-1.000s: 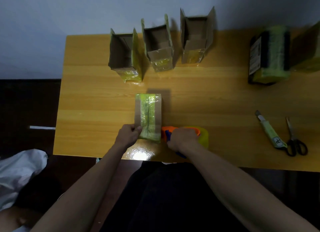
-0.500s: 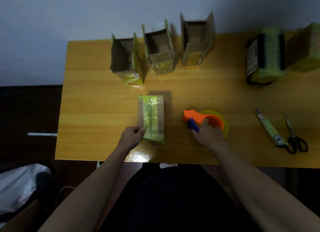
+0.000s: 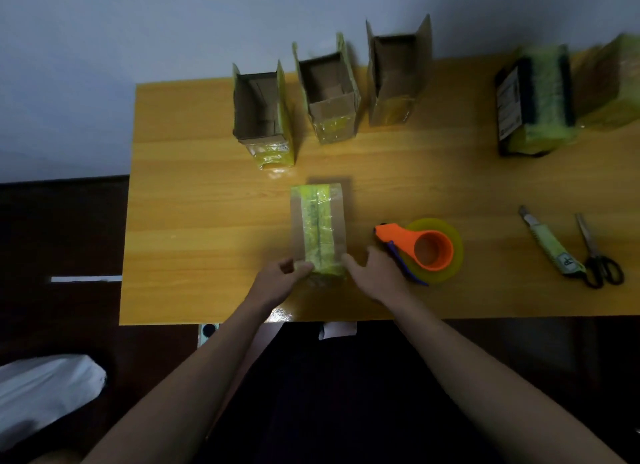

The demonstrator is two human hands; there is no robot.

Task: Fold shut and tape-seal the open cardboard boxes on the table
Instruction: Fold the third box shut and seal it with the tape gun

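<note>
A small closed cardboard box [image 3: 318, 228] with a yellow-green tape strip along its top seam lies in the middle of the wooden table [image 3: 194, 221]. My left hand [image 3: 277, 281] grips its near left corner. My right hand [image 3: 375, 278] is open, fingers spread, its fingertips reaching the box's near right corner. The orange tape dispenser [image 3: 420, 249] with a yellow-green roll rests on the table just right of that hand, not held. Three open boxes stand at the back: left [image 3: 261, 117], middle [image 3: 329, 93], right [image 3: 396, 75], flaps up.
Two taped boxes [image 3: 535, 103] [image 3: 609, 82] sit at the back right. A utility knife [image 3: 550, 245] and scissors [image 3: 597, 255] lie at the right. The table's near edge runs just behind my wrists. A pale bag [image 3: 41, 391] lies on the floor at left.
My right hand carried the tape dispenser rightward, set it down and let go, then came back to the box's near right corner. My left hand stayed on the box.
</note>
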